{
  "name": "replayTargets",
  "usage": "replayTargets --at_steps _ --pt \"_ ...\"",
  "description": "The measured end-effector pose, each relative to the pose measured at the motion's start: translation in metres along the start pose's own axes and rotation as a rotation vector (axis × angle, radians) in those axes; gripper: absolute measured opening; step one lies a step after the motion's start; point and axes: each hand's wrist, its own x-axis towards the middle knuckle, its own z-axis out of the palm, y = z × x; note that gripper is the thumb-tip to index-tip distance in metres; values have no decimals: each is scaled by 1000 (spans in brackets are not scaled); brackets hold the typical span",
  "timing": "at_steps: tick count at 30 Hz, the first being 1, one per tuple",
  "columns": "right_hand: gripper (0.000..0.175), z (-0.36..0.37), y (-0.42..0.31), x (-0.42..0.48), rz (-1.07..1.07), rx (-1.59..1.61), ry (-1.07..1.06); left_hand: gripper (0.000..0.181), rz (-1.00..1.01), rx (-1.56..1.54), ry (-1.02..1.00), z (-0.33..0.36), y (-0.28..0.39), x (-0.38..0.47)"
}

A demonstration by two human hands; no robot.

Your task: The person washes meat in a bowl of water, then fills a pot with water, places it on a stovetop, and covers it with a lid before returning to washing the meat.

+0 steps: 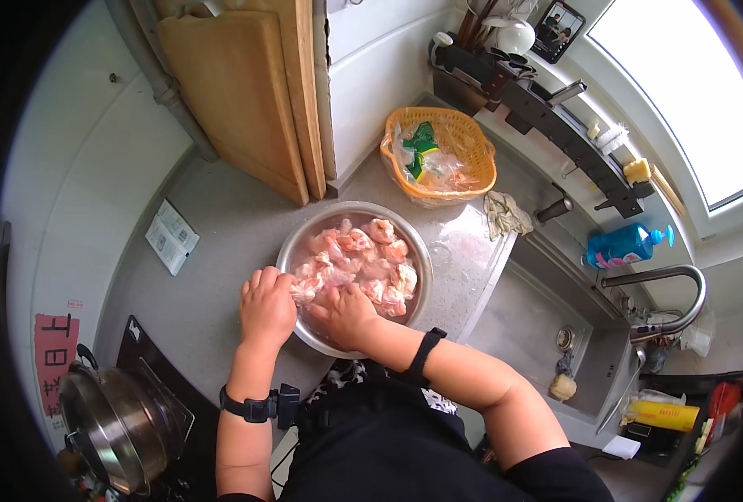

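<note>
A round stainless steel basin (pixel 427 276) stands on the grey counter before me. Cloudy pinkish water fills it, with several raw chicken pieces (pixel 356 241) partly above the surface. My left hand (pixel 268 307) grips the basin's left rim, its fingers curled over the edge. Inside the near part of the basin, my right hand (pixel 346 317) reaches into the water against the meat. Its fingertips are under water or behind the pieces, so what they hold is hidden.
An orange plastic basket (pixel 487 179) with plastic bags stands behind the basin, beside a crumpled cloth (pixel 507 215). To the right is a steel sink (pixel 516 320) with a curved faucet (pixel 698 295). Wooden cutting boards (pixel 233 94), a white packet (pixel 172 237) and a steel pot (pixel 114 427) are leftward.
</note>
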Motion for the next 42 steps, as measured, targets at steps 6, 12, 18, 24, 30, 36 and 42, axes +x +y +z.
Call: replayTargets --at_steps 6,12,18,24,30,36,42 --pt "40 -19 7 5 15 52 -251 11 -2 9 1 1 0 -1" --pt "46 -14 13 -5 -26 -55 -216 11 -1 -26 9 -3 2 -1" --pt "38 -27 14 0 -55 -150 -385 11 1 -30 4 -3 3 -3" --pt "33 -2 26 -9 -110 -23 -113 11 -13 -39 3 -2 0 -3" --pt "33 -23 38 -37 -262 8 -57 13 -49 -61 -52 -4 1 -5" --pt "33 -32 59 -66 -261 103 186 16 8 -209 -144 6 7 -12" --pt "30 -26 64 -73 -167 409 329 47 161 -195 -123 21 26 -9"
